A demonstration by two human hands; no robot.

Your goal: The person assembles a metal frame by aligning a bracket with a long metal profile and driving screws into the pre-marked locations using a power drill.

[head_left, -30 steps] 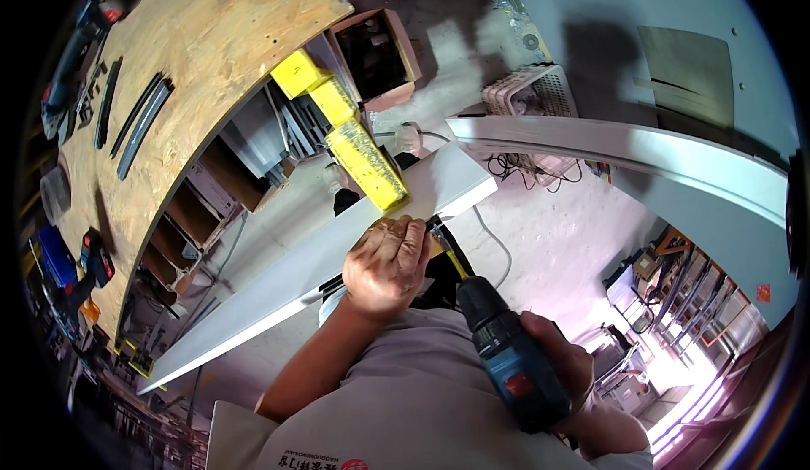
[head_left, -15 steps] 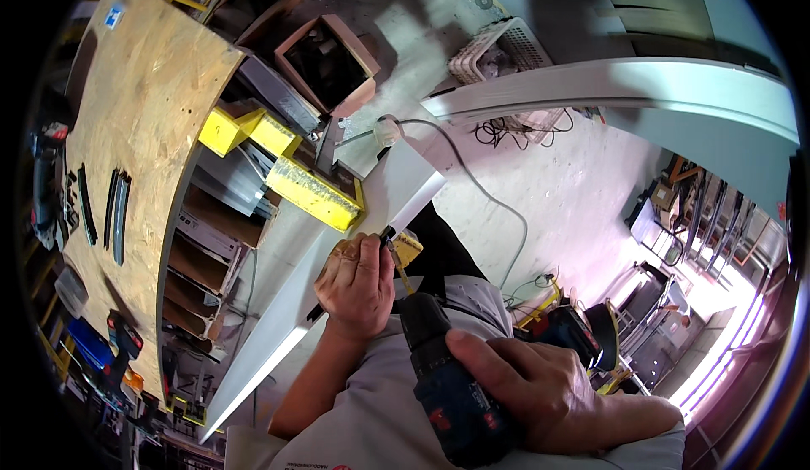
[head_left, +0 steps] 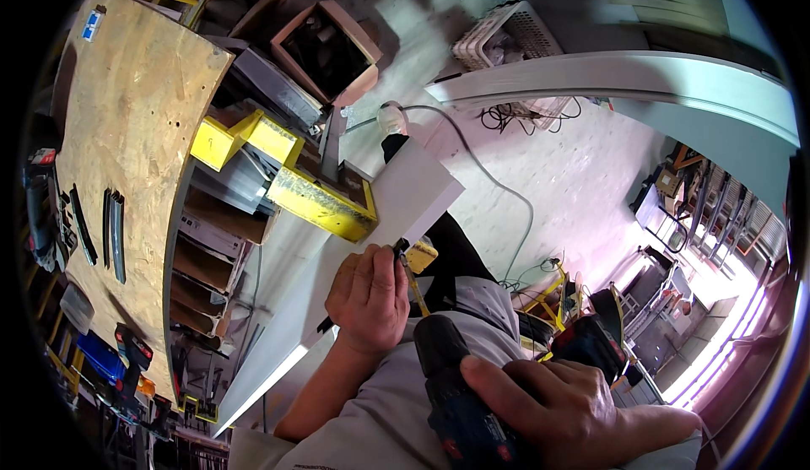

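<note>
A long white panel or profile point(head_left: 413, 181) lies slantwise in front of me, from the lower left up to the middle. My left hand point(head_left: 369, 299) is closed at its near edge, thumb and fingers pinching a small black piece point(head_left: 401, 247); its exact kind is too small to tell. My right hand point(head_left: 548, 398) grips a dark cordless drill point(head_left: 445, 364) with a black chuck. From the chuck a thin bit point(head_left: 415, 289) points up toward the black piece; whether they touch I cannot tell. Another black bit of material point(head_left: 325, 325) shows beside my left wrist.
Under the panel is a yellow metal support point(head_left: 325, 210). At left stands a wooden worktable point(head_left: 143, 90) with black strips point(head_left: 114, 225) and another drill point(head_left: 133, 348). Beyond are a cardboard box point(head_left: 367, 52), a white crate point(head_left: 540, 35), a grey cable point(head_left: 506, 185) and a long white beam point(head_left: 607, 78).
Both hands, the drill and the panel's end appear slightly farther right in the picture, while the worktable has slipped left. The drill also sits a little lower. Both grips are unchanged.
</note>
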